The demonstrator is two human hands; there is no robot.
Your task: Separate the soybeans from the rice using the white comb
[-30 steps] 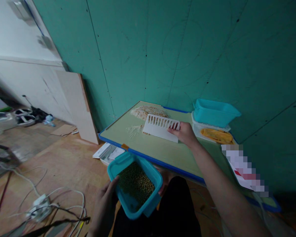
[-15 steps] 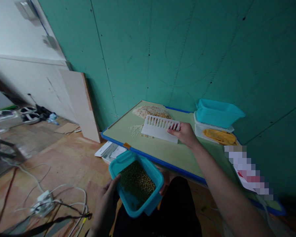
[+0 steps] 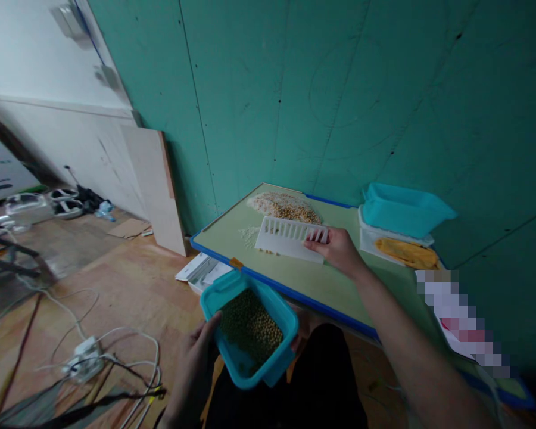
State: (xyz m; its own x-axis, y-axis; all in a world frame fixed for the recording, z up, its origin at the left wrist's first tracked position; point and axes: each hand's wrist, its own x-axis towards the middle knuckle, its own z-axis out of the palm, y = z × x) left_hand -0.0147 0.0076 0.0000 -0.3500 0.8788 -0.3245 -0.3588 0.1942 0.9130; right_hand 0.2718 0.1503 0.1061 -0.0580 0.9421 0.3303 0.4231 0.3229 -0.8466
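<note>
the hands are both closed on something. the right hand [image 3: 339,253] grips the right end of a white slotted plate [image 3: 288,241], which reaches leftward from it over the counter [image 3: 335,292], slots uppermost. beyond the plate lies a heap of mixed grains [image 3: 286,207], and a few loose beans [image 3: 268,252] sit along its lower edge. the left hand [image 3: 196,354], thumb over the rim, holds a turquoise tub [image 3: 264,293] of green and tan beans [image 3: 241,322] above the lap, below the counter's near edge.
</note>
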